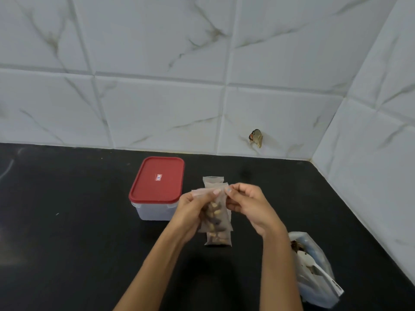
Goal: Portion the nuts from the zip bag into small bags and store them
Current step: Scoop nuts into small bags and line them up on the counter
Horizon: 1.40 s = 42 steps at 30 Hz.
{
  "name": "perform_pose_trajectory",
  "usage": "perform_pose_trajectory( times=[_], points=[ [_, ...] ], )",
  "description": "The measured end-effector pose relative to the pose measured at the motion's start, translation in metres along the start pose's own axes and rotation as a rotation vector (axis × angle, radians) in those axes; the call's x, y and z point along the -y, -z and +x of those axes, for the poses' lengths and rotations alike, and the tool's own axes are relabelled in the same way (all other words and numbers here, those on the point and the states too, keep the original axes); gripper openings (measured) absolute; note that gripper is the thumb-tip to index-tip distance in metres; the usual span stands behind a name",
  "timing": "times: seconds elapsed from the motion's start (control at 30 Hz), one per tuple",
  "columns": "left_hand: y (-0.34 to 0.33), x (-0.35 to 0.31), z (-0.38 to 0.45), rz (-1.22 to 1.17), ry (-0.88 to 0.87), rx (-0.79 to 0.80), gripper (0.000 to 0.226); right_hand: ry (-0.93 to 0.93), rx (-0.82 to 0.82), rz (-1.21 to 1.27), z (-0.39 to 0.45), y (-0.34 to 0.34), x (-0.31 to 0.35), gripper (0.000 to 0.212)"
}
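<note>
Both hands, left (190, 207) and right (247, 205), pinch the small bag (214, 217) top between fingers; a half-pressed seal spills nuts.

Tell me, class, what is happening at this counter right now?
A person holds a small clear bag of nuts above the black counter. The left hand and right hand each pinch its top edge, apparently sealing it. Another filled small bag lies on the counter beneath it, with more bags behind. A red-lidded plastic container sits closed to the left. The large zip bag lies open at the right.
</note>
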<state>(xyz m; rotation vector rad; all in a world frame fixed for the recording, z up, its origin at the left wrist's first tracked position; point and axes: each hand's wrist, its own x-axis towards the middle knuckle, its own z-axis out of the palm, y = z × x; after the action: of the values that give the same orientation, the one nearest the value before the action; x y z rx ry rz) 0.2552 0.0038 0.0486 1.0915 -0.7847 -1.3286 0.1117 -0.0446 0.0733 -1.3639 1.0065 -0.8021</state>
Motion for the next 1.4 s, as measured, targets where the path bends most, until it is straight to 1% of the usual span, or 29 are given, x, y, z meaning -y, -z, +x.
perform_pose_trajectory(
  times=[0.13,0.27,0.4,0.43,0.53,0.77,0.93,0.97,1.03,1.07,1.1,1.17,1.2,1.27,1.4],
  points=[
    [-0.001,-0.008,0.017,-0.013,-0.019,-0.014,0.017,0.002,-0.079,0.156,0.009,-0.005,-0.001,0.017],
    [0.0,0.001,0.015,0.034,0.006,-0.037,0.021,0.019,-0.112,0.303,-0.003,-0.014,-0.019,0.014],
    [0.001,0.015,0.008,0.034,0.026,0.009,0.041,-0.042,-0.133,0.413,-0.013,-0.014,-0.031,0.014],
    [0.0,0.017,0.008,0.029,0.021,0.015,0.043,-0.049,-0.155,0.428,-0.013,-0.014,-0.032,0.014],
    [-0.003,0.019,0.008,0.041,-0.008,0.018,0.04,-0.034,-0.199,0.461,-0.014,-0.013,-0.031,0.013],
    [-0.008,0.017,-0.002,0.088,-0.108,0.0,0.031,0.02,-0.209,0.513,-0.02,-0.013,-0.034,0.009],
    [-0.006,0.023,-0.006,0.155,-0.075,-0.077,0.019,0.053,-0.214,0.473,-0.023,-0.014,-0.038,0.013],
    [-0.006,0.023,-0.007,0.151,-0.075,-0.085,0.021,0.046,-0.209,0.477,-0.024,-0.016,-0.038,0.012],
    [-0.006,0.024,-0.009,0.127,-0.089,-0.1,0.037,0.026,-0.194,0.507,-0.024,-0.019,-0.04,0.009],
    [-0.006,0.023,-0.011,0.12,-0.093,-0.107,0.041,0.015,-0.185,0.525,-0.023,-0.021,-0.041,0.011],
    [-0.006,0.022,-0.013,0.119,-0.107,-0.106,0.034,0.001,-0.173,0.544,-0.022,-0.023,-0.043,0.019],
    [-0.006,0.021,-0.017,0.122,-0.134,-0.104,0.009,-0.034,-0.131,0.581,-0.022,-0.024,-0.044,0.036],
    [-0.005,0.02,-0.019,0.135,-0.138,-0.112,0.005,-0.046,-0.113,0.596,-0.023,-0.025,-0.045,0.04],
    [-0.004,0.021,-0.021,0.164,-0.128,-0.104,0.007,-0.053,-0.114,0.605,-0.025,-0.024,-0.047,0.04],
    [-0.005,0.021,-0.024,0.153,-0.102,-0.089,0.005,-0.024,-0.153,0.563,-0.029,-0.023,-0.048,0.035]
  ],
)
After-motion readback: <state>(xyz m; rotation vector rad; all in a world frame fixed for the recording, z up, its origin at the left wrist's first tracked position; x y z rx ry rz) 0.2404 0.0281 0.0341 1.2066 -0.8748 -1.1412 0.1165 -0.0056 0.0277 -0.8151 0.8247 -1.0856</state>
